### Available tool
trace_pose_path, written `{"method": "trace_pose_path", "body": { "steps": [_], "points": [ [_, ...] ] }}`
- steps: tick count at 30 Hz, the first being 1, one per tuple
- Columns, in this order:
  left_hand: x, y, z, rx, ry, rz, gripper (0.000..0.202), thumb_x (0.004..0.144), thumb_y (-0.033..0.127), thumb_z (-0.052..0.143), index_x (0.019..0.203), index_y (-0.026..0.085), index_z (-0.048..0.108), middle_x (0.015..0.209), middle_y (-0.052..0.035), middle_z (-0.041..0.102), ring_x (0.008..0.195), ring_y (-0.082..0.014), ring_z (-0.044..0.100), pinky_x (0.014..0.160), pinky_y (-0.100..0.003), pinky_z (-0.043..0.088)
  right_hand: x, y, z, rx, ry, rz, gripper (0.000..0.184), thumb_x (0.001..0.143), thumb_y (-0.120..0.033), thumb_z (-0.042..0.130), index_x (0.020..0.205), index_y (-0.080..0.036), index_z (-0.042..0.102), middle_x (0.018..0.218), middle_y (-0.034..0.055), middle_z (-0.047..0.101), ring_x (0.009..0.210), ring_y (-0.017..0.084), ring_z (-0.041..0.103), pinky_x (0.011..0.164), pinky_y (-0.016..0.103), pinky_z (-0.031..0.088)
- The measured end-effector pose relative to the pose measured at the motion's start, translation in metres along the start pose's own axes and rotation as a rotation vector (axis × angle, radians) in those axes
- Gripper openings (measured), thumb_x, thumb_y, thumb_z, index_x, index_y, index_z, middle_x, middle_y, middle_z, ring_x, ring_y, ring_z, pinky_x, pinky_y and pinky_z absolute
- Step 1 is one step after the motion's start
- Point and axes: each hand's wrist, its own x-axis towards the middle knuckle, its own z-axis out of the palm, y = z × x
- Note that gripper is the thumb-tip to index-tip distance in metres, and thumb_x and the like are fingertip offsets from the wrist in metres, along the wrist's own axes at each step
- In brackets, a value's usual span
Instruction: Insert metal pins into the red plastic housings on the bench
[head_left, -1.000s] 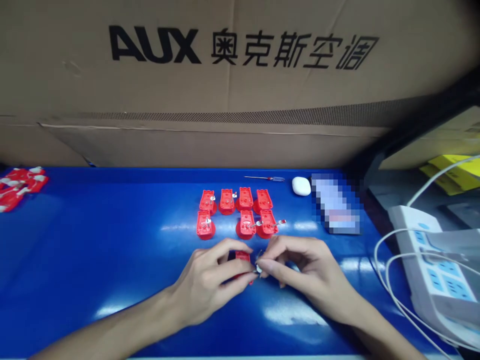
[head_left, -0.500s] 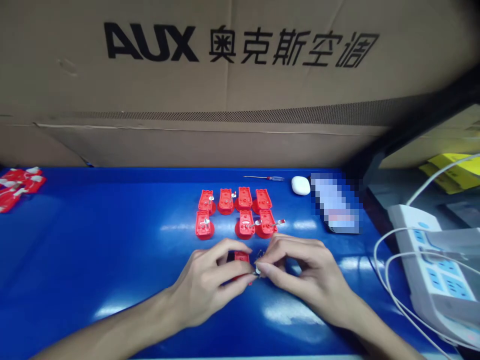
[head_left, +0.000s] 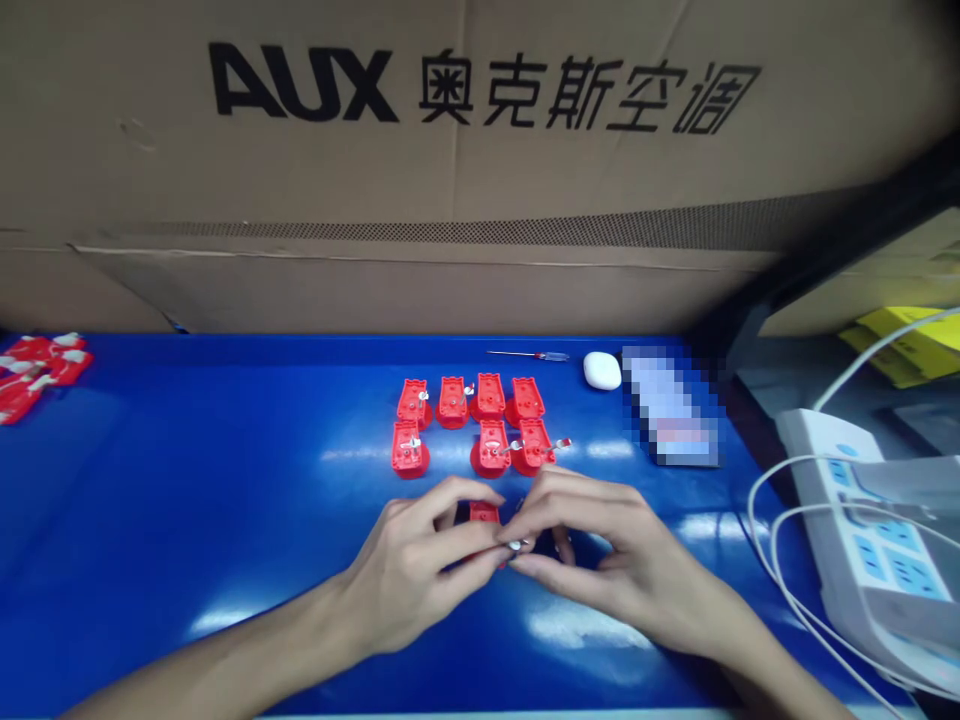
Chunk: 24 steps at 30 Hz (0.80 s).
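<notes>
My left hand [head_left: 424,560] is closed around a red plastic housing [head_left: 484,513], which its fingers mostly hide. Its thumb and index fingertips meet at a small white-and-metal part [head_left: 517,546]. From the other side, my right hand [head_left: 607,545] pinches the same part, thumb below and index finger above. The exact kind of this part is too small to tell. Just beyond my hands stand several more red plastic housings [head_left: 488,396] in two rows, open sides up. Some carry a small metal lever with a white end [head_left: 515,446].
A screwdriver [head_left: 536,356], a white rounded case [head_left: 602,371] and a blurred-out flat object [head_left: 670,405] lie at the back. Red-and-white parts [head_left: 49,365] are piled far left. On the right are a power strip [head_left: 870,530] and white cables. A large cardboard box [head_left: 375,180] stands behind.
My right index finger and thumb have shifted slightly left and spread around the small part, closer to my left fingertips. My left hand and the standing housings are where they were.
</notes>
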Motion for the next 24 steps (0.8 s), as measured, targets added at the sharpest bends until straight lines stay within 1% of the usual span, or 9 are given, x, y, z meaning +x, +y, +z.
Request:
{"method": "trace_pose_path", "body": {
  "steps": [2, 7, 11, 13, 19, 24],
  "points": [
    [0.0, 0.0005, 0.0008, -0.024, 0.019, 0.0, 0.013, 0.103, 0.018, 0.073, 0.114, 0.022, 0.079, 0.124, -0.0061, 0.074, 0.069, -0.0086, 0.058, 0.059, -0.025, 0.047, -0.0001, 0.0005, -0.0034, 0.012, -0.003, 0.012, 0.012, 0.105, -0.029, 0.076, 0.116, -0.029, 0.081, 0.103, 0.003, 0.076, 0.087, 0.018, 0.067, 0.076, 0.032, 0.053],
    [0.0001, 0.0021, 0.0013, -0.066, 0.024, -0.02, 0.01, 0.102, 0.016, 0.075, 0.11, 0.021, 0.079, 0.124, -0.006, 0.075, 0.067, -0.0081, 0.055, 0.059, -0.024, 0.047, 0.0016, 0.0003, -0.0066, 0.016, 0.015, -0.039, 0.01, 0.104, -0.027, 0.078, 0.114, -0.028, 0.082, 0.101, 0.0018, 0.075, 0.089, 0.017, 0.068, 0.083, 0.032, 0.053],
    [-0.0006, 0.0025, 0.001, -0.077, 0.02, -0.024, 0.01, 0.103, 0.017, 0.074, 0.11, 0.021, 0.079, 0.123, -0.006, 0.075, 0.068, -0.0087, 0.056, 0.06, -0.024, 0.047, 0.0035, -0.0012, -0.0073, 0.027, -0.035, -0.067, 0.018, 0.105, -0.025, 0.078, 0.121, -0.031, 0.082, 0.104, 0.0012, 0.074, 0.095, 0.016, 0.069, 0.085, 0.03, 0.053],
    [-0.0007, 0.0027, 0.0008, -0.082, 0.016, -0.023, 0.01, 0.102, 0.016, 0.073, 0.109, 0.02, 0.079, 0.123, -0.0061, 0.075, 0.068, -0.0087, 0.056, 0.06, -0.025, 0.046, 0.0041, -0.0016, -0.0075, 0.021, -0.053, -0.073, 0.018, 0.106, -0.025, 0.077, 0.121, -0.032, 0.083, 0.104, 0.0012, 0.074, 0.096, 0.016, 0.069, 0.085, 0.03, 0.053],
    [0.0006, 0.0038, -0.0005, -0.069, 0.004, -0.016, 0.007, 0.103, 0.017, 0.073, 0.106, 0.02, 0.079, 0.123, -0.0061, 0.075, 0.067, -0.0084, 0.055, 0.059, -0.025, 0.045, 0.0043, -0.001, -0.0055, 0.006, -0.041, -0.09, 0.011, 0.106, -0.03, 0.076, 0.114, -0.027, 0.082, 0.102, 0.0039, 0.075, 0.094, 0.019, 0.07, 0.084, 0.032, 0.055],
    [0.0014, 0.0043, -0.001, -0.083, 0.013, -0.014, 0.006, 0.102, 0.016, 0.074, 0.104, 0.019, 0.079, 0.122, -0.0062, 0.075, 0.067, -0.0082, 0.055, 0.06, -0.025, 0.045, 0.0031, 0.0005, -0.003, -0.007, -0.03, -0.115, 0.009, 0.104, -0.027, 0.079, 0.113, -0.026, 0.08, 0.102, 0.0029, 0.075, 0.093, 0.018, 0.069, 0.084, 0.031, 0.054]
  ]
}}
